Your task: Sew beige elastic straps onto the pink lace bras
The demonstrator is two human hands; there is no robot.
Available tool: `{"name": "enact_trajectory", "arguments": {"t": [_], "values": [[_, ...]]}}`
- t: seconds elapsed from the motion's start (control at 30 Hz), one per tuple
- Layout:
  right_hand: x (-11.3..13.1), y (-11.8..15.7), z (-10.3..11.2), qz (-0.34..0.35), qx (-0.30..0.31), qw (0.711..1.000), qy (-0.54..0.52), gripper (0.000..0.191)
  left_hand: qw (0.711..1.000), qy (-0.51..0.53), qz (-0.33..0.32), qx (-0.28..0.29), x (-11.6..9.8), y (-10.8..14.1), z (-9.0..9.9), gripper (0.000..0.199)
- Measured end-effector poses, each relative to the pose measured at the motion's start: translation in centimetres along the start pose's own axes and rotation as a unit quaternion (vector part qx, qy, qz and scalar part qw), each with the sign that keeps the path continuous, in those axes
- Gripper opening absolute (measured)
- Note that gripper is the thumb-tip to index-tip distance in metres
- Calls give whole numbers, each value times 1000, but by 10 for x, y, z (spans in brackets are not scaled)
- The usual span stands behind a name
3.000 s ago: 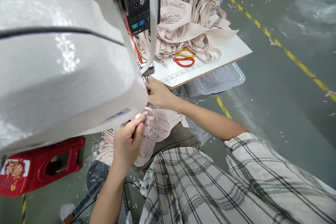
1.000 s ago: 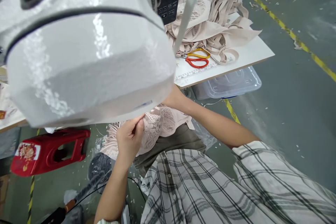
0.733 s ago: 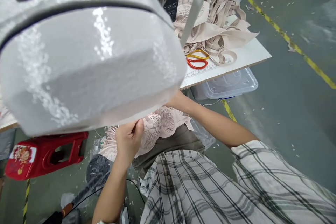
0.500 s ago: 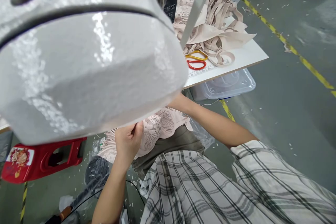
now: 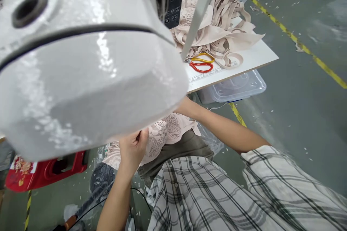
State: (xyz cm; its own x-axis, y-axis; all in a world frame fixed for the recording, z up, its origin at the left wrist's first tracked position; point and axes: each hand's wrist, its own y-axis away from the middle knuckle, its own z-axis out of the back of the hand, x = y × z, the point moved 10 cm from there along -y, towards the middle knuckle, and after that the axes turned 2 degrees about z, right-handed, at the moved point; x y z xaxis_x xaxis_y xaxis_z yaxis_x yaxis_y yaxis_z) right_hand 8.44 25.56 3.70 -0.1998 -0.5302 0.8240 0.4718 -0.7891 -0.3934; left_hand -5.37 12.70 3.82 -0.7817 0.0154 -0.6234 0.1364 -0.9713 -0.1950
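A pale pink lace bra [image 5: 158, 138] lies across my lap, its upper part hidden under the sewing machine head. My left hand [image 5: 134, 148] is closed on the edge of the lace, thumb pressed against the fingers. On the other side, my right hand [image 5: 183, 107] reaches beneath the machine; only its wrist end shows and its fingers are hidden. The white sewing machine head [image 5: 108, 79] fills the upper left of the view and covers the needle area.
Scissors [image 5: 202, 66] with yellow and red handles lie on the white table [image 5: 261, 56], beside heaped beige straps and lace [image 5: 225, 18]. Below stands a clear plastic box [image 5: 238, 86]. A red stool [image 5: 46, 173] is at the left; a black control panel [image 5: 173, 5] sits behind the machine.
The view has shifted slightly, so the machine head sits lower and farther left, showing more of the scissors. Both hands keep nearly the same places, and the left still grips the lace.
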Motion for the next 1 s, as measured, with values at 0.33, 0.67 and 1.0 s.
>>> {"name": "enact_trajectory", "arguments": {"t": [0.33,0.67,1.0], "values": [[-11,1,-3,37,-18,999,-3,8,1000,-10,-3,-4,-5,-2,1,24],[-13,2,-2,12,-17,1000,-3,9,999,-3,-22,-31,-11,2,7,23],[-12,2,-2,19,-19,999,-44,7,999,-8,-12,-42,-8,3,11,21]]}}
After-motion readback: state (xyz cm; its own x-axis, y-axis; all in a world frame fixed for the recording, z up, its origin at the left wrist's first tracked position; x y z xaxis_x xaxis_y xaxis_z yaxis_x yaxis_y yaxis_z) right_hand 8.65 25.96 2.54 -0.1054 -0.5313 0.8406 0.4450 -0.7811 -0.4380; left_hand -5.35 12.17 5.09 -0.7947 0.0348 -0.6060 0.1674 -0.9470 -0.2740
